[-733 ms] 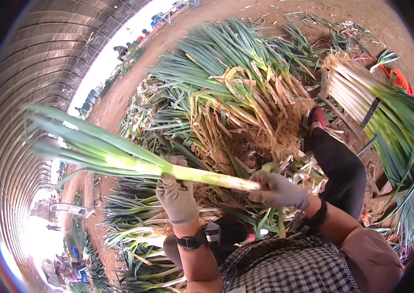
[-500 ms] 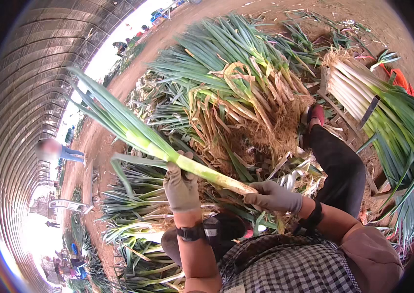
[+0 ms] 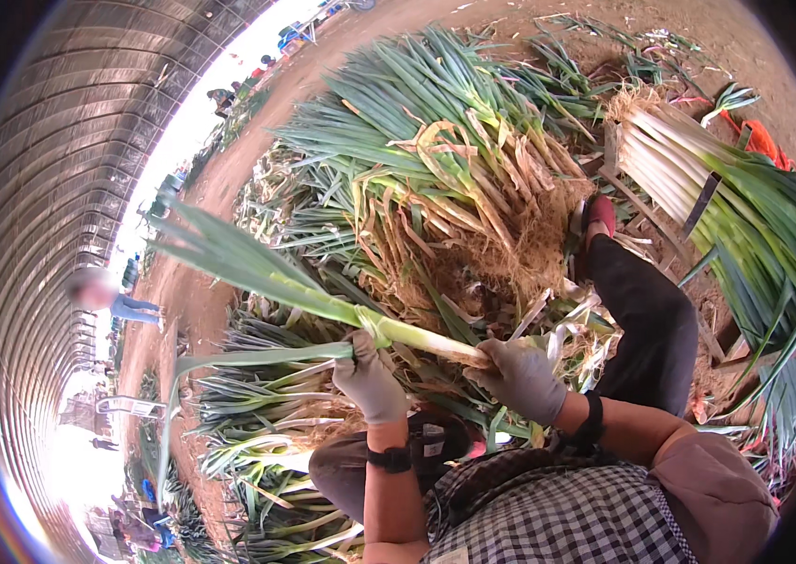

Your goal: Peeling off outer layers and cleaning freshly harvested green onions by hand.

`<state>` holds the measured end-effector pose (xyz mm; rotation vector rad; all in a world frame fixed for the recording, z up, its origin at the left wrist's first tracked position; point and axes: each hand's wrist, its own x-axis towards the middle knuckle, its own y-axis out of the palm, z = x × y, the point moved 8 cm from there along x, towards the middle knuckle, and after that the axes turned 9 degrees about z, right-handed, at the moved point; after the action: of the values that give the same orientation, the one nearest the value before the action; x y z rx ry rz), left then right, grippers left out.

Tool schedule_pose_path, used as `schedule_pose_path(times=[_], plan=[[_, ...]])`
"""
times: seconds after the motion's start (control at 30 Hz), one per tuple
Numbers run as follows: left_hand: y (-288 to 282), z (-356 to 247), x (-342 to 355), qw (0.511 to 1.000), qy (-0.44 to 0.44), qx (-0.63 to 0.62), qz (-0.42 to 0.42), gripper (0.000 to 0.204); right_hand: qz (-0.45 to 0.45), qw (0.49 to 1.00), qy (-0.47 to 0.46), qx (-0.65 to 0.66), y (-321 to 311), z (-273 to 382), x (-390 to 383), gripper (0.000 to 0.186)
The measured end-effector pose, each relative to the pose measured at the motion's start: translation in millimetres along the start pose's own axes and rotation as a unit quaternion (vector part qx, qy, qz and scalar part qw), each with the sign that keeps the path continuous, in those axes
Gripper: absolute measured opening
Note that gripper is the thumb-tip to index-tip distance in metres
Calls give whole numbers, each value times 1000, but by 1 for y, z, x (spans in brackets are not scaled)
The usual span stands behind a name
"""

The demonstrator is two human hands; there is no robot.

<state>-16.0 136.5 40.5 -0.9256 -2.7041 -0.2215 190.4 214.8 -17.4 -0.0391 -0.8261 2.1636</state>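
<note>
In gloves, both my hands work on one long green onion, held slantwise with its leaves up to the left. My right hand is closed round the pale root end. Just below the stalk, my left hand is closed on an outer leaf. That leaf stands away from the stalk, stretches left and droops at its tip. Where it parts from the stalk, a torn sheath shows. The fingertips of the left hand are partly hidden.
A large heap of untrimmed green onions lies ahead, roots toward me. Peeled white-stemmed onions rest on a wooden rack at right. More onions lie left of my knee. A person stands far left.
My left hand has left the stalk and moved slightly down and right, pulling an outer leaf away. The right hand stays at the root end; the stalk has shifted slightly.
</note>
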Motion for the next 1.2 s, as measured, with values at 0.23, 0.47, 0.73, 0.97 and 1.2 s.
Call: schedule_pose_path(times=[0.23,0.47,0.73,0.97,1.2], plan=[[2,-24,-58,996,-45,65,48,18,62,993,12,96,12,8,2,39],[11,28,-159,871,-389,-113,278,28,97,961,7,260,-1,-4,20,40],[-5,-22,-39,960,-187,128,167,41,52,978,-17,203,-13,3,11,38],[59,-57,-13,782,156,581,163,28,-64,991,-81,90,-37,15,4,35],[102,-5,-150,534,247,643,491,2,-3,924,-44,380,-32,-2,6,46]])
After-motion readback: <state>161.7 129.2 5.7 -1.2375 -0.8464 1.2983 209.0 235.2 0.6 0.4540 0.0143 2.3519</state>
